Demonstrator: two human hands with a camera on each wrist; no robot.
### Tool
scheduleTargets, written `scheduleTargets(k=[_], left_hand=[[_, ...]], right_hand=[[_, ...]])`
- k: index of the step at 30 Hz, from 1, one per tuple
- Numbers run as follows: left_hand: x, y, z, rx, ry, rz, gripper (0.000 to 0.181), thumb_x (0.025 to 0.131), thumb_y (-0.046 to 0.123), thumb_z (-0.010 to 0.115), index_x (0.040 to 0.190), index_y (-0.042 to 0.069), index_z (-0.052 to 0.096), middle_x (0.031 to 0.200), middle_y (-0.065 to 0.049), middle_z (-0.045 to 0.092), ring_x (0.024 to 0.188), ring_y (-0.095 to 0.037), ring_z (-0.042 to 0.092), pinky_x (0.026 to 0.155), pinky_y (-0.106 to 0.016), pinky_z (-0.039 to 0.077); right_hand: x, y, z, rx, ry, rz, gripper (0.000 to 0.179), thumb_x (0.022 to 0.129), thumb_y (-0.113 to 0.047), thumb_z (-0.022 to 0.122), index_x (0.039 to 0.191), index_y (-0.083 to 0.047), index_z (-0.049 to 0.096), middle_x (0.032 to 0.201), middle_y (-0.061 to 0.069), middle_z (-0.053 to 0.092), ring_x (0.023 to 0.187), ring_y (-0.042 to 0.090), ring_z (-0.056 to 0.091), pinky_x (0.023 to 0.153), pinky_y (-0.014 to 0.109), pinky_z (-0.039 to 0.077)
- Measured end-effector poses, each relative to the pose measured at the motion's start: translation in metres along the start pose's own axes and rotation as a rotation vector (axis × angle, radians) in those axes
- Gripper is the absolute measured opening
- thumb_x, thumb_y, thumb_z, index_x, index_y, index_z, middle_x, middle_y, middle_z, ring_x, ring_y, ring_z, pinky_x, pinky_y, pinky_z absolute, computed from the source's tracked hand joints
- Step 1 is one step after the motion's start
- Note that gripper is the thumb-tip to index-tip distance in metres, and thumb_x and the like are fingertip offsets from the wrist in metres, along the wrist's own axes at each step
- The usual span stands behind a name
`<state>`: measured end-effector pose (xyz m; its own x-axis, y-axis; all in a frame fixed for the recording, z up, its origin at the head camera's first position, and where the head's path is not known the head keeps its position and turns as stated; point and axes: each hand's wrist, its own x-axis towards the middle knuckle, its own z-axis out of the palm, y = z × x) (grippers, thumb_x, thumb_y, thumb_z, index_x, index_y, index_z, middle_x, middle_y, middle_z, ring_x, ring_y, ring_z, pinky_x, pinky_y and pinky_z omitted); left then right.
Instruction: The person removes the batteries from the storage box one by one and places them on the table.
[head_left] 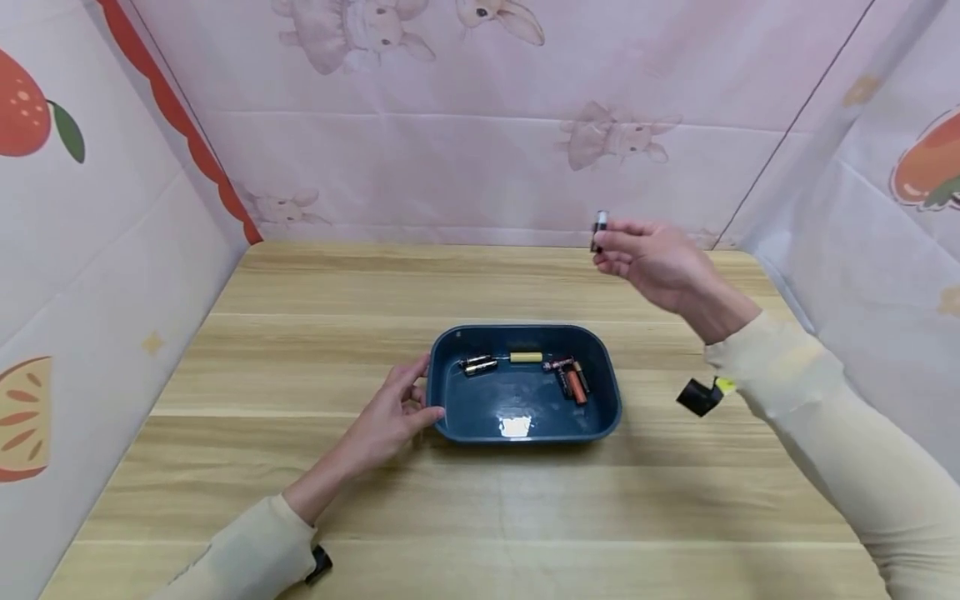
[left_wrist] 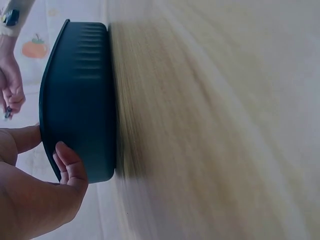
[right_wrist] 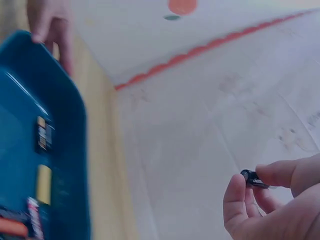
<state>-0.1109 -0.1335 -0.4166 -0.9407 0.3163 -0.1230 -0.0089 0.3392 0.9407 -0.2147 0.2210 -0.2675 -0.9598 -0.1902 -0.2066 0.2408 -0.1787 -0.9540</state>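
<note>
My right hand [head_left: 663,262] is raised above the far right of the table, pinching a small black battery with a pale end [head_left: 600,229] between thumb and fingers. In the right wrist view the same battery [right_wrist: 254,178] shows its round end. At the left end of a dark blue plastic basin [head_left: 517,427], my left hand [head_left: 393,408] grips the rim, thumb on top and fingers along the outer wall. Inside the basin lie dark batteries [head_left: 480,367] at the left, a yellow battery [head_left: 526,357] along the far wall, and a cluster with an orange battery [head_left: 576,387] at the right.
The basin stands on a wood-grain table [head_left: 337,333]. A pink rabbit-print sheet [head_left: 480,167] rises behind the table, and white fruit-print sheets [head_left: 112,250] flank it. Black wrist devices [head_left: 700,397] hang by both sleeves.
</note>
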Motion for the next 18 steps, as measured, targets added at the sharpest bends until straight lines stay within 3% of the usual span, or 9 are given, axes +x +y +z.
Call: scheduleTargets(k=[3, 9, 12, 18], left_hand=[[0.000, 0.000, -0.001, -0.005, 0.003, -0.006, 0.078, 0.099, 0.004, 0.070, 0.164, 0.007, 0.027, 0.143, -0.017, 0.037, 0.100, -0.026, 0.055, 0.071, -0.022, 0.050], [-0.002, 0.001, 0.000, 0.002, 0.006, -0.013, 0.078, 0.098, 0.003, 0.070, 0.164, 0.009, 0.027, 0.144, -0.015, 0.037, 0.102, -0.026, 0.054, 0.074, -0.022, 0.051], [-0.003, 0.001, -0.001, 0.006, 0.010, -0.007, 0.079, 0.098, 0.002, 0.069, 0.164, 0.009, 0.027, 0.144, -0.015, 0.038, 0.102, -0.026, 0.054, 0.075, -0.021, 0.051], [-0.003, 0.001, -0.001, -0.002, 0.003, 0.013, 0.077, 0.099, 0.001, 0.068, 0.163, 0.006, 0.027, 0.144, -0.018, 0.037, 0.100, -0.026, 0.053, 0.074, -0.021, 0.050]], right_hand=[[0.006, -0.014, -0.011, 0.010, 0.000, -0.031, 0.002, 0.101, -0.003, 0.064, 0.103, -0.002, 0.065, 0.102, 0.008, 0.061, 0.081, 0.018, 0.065, 0.077, 0.025, 0.056], [0.024, -0.024, -0.028, 0.057, 0.011, -0.035, 0.023, 0.100, -0.003, 0.066, 0.121, -0.004, 0.058, 0.109, 0.010, 0.057, 0.082, 0.019, 0.065, 0.076, 0.025, 0.056], [0.040, -0.017, -0.035, 0.105, 0.016, -0.004, 0.024, 0.101, -0.004, 0.063, 0.124, -0.004, 0.057, 0.109, 0.010, 0.056, 0.082, 0.020, 0.065, 0.077, 0.025, 0.056], [0.072, 0.012, -0.050, 0.178, 0.007, 0.049, 0.014, 0.105, -0.004, 0.055, 0.108, -0.006, 0.068, 0.102, 0.008, 0.058, 0.081, 0.018, 0.064, 0.077, 0.024, 0.055]])
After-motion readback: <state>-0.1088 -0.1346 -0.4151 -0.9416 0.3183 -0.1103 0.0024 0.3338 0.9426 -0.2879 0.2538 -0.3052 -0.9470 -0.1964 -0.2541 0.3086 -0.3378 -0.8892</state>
